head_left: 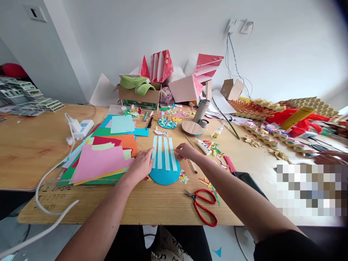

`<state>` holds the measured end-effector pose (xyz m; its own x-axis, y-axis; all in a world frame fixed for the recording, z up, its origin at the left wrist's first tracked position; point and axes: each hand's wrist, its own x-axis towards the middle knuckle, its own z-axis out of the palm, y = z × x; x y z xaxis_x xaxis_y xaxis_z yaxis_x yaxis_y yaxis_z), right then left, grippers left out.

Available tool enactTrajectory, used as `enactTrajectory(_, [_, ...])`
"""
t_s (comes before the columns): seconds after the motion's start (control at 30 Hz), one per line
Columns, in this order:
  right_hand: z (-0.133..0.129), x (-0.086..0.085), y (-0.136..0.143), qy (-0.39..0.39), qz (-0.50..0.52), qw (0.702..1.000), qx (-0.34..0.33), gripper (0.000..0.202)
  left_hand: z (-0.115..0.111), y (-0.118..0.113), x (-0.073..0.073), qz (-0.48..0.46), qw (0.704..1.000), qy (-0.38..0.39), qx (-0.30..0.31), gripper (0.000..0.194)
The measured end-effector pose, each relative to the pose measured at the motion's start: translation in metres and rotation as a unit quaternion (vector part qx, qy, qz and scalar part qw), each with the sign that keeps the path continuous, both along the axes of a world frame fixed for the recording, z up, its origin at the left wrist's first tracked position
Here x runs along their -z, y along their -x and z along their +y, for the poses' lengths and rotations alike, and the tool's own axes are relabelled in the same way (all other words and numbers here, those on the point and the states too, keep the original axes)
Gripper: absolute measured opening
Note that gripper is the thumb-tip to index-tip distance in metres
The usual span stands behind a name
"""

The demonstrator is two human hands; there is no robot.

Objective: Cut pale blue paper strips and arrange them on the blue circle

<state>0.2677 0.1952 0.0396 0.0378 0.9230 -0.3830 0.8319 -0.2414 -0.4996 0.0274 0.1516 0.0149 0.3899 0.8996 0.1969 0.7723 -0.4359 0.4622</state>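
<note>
Four pale blue paper strips lie side by side, lengthwise, over a blue round piece (165, 178) and reach past its far edge. At the left edge of the leftmost strip (154, 150) is my left hand (141, 163), its index finger stretched out and the other fingers partly hidden. My right hand (186, 150) is beside the rightmost strip (172, 154), thumb and fingers drawn together; anything between them is too small to name. Red-handled scissors (202, 204) lie nearer the table's front edge, with a pen (193, 166) by my right wrist.
Coloured paper sheets (99, 163) are piled left. Glue bottles (203, 146), scraps, a phone (250, 183) and a round cardboard piece (192, 128) lie right of centre. A metal flask (201, 111) and boxes (139, 96) stand behind. Another person's hand (330, 158) shows far right.
</note>
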Motion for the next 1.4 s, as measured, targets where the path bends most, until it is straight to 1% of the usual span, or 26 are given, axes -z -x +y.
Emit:
enactTrajectory(0.17, [0.01,0.003,0.012,0.049,0.011,0.999,0.005,0.034,0.0,-0.002,0.0,-0.002,1.0,0.012,0.002,0.049])
enactTrajectory(0.27, [0.014,0.004,0.017,0.055,0.011,0.998,0.003,0.035,0.001,-0.002,0.003,-0.009,1.0,0.014,0.005,0.05])
enactTrajectory(0.37, [0.014,0.0,0.021,0.053,0.0,0.999,-0.003,0.032,0.002,-0.002,0.005,-0.019,1.0,0.016,0.005,0.05])
enactTrajectory(0.47, [0.012,-0.006,0.025,0.043,-0.024,0.999,-0.007,0.03,0.002,-0.002,0.006,-0.029,0.999,0.019,0.005,0.05])
enactTrajectory(0.6, [0.012,-0.01,0.032,0.011,-0.064,0.998,-0.009,0.034,0.003,-0.002,0.008,-0.043,0.999,0.025,0.007,0.049])
enactTrajectory(0.73, [0.016,-0.009,0.04,-0.02,-0.087,0.996,-0.021,0.033,0.004,-0.002,0.011,-0.06,0.998,0.03,0.011,0.05])
enactTrajectory(0.9, [0.021,-0.009,0.053,-0.036,-0.103,0.993,-0.035,0.032,0.006,-0.002,0.013,-0.077,0.996,0.036,0.018,0.05])
enactTrajectory(1.07, [0.019,-0.011,0.064,-0.051,-0.103,0.992,-0.046,0.033,0.007,-0.001,0.014,-0.094,0.994,0.038,0.032,0.05])
enactTrajectory(1.27, [0.016,-0.009,0.07,-0.058,-0.099,0.992,-0.048,0.033,0.006,-0.004,0.013,-0.112,0.992,0.042,0.043,0.048])
enactTrajectory(1.33, [0.016,-0.008,0.072,-0.061,-0.1,0.992,-0.05,0.042,0.005,-0.005,0.012,-0.115,0.991,0.045,0.046,0.046])
enactTrajectory(1.4, [0.015,-0.007,0.075,-0.07,-0.106,0.991,-0.054,0.052,0.004,-0.006,0.011,-0.111,0.992,0.046,0.043,0.038])
